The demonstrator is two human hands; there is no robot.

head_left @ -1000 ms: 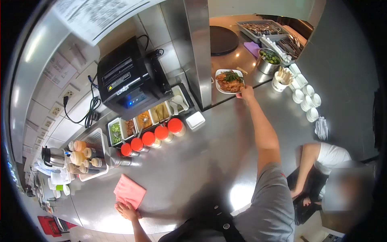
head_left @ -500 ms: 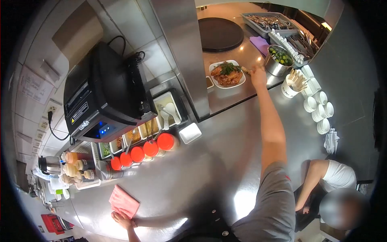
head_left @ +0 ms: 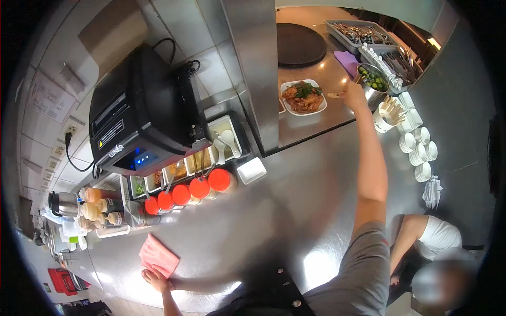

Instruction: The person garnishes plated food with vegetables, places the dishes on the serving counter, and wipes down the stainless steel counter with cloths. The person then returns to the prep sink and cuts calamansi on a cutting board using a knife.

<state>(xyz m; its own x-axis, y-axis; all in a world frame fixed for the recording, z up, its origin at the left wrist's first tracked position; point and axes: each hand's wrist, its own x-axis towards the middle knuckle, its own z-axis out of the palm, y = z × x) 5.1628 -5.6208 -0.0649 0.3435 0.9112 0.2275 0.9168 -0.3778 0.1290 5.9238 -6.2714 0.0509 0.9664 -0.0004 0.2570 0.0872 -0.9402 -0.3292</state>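
Observation:
My right hand (head_left: pixel 354 96) reaches over the metal pass shelf, fingers closed around a small pale, wooden-looking piece (head_left: pixel 334 95). Left of it sits a square white dish (head_left: pixel 323 107) of browned, sauced food topped with dark green leaves (head_left: pixel 303 90). Just right of the hand stands a metal pot (head_left: pixel 373 99) of cut green vegetables. A white cup (head_left: pixel 381 125) of pale wooden sticks is below the pot. Low on the left, my left hand (head_left: pixel 156 279) lies with fingers extended against the lower edge of a folded pink cloth (head_left: pixel 159 255).
A black machine (head_left: pixel 142 116) overhangs the left counter above red-lidded jars (head_left: pixel 181 195) and ingredient tubs. An empty white dish (head_left: pixel 252 170) is mid-counter. Stacked white cups (head_left: pixel 418 154) line the right edge. Cutlery trays (head_left: pixel 342 37) stand behind. Another person (head_left: pixel 435 237) is at lower right.
My right hand has shifted away from the dish of food, toward the pot, with the small piece still in it. The whole view has tilted slightly. My left hand stays by the pink cloth.

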